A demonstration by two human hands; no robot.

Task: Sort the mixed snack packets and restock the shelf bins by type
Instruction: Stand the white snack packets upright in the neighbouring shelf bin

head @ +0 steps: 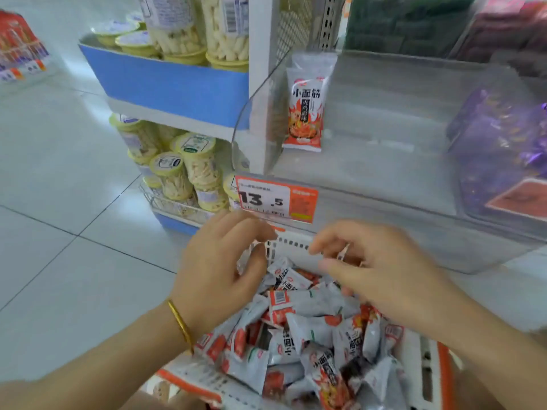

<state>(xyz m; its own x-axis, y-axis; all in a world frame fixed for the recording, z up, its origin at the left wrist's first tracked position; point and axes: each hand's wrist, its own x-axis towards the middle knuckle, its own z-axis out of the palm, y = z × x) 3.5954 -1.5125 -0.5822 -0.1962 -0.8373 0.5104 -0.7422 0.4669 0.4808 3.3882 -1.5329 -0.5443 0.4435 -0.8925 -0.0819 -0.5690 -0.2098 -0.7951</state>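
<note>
Both hands hover over the basket (291, 247), near and below the shelf. It is full of mixed grey and red snack packets (310, 329). The left hand (219, 273) is half curled, thumb apart from the fingers, and nothing shows in it. The right hand (384, 279) has bent fingers. Something thin shows at their tips, but blur hides whether it is gripped. The clear bin (384, 208) farther up shows one sample packet (305, 105) at its left wall. The packets look very alike, so a wrong type may go in. Smooth wrappers may also slip to the floor (74, 202).
</note>
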